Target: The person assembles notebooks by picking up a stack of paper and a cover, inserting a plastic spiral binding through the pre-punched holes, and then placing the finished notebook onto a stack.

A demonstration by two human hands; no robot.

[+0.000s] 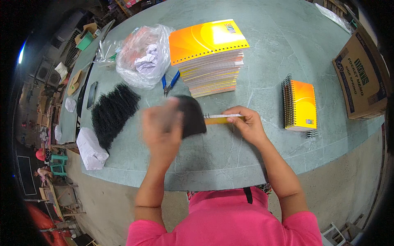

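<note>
Near the counter's [287, 61] front edge, the right hand [250, 125] is pinching a small orange notebook [221, 119] tight while the blurry left hand [162, 131], its grip unclear, is moving a black cover [192, 117], which might slip crooked off the wire rings.

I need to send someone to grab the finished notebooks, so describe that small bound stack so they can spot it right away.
On the grey-green table, look toward its right side, just left of the brown cardboard box. There lies the small stack of orange-covered notebooks. Unlike the tall unbound stack at the table's middle, it has black spiral wire along its left edge.
</note>
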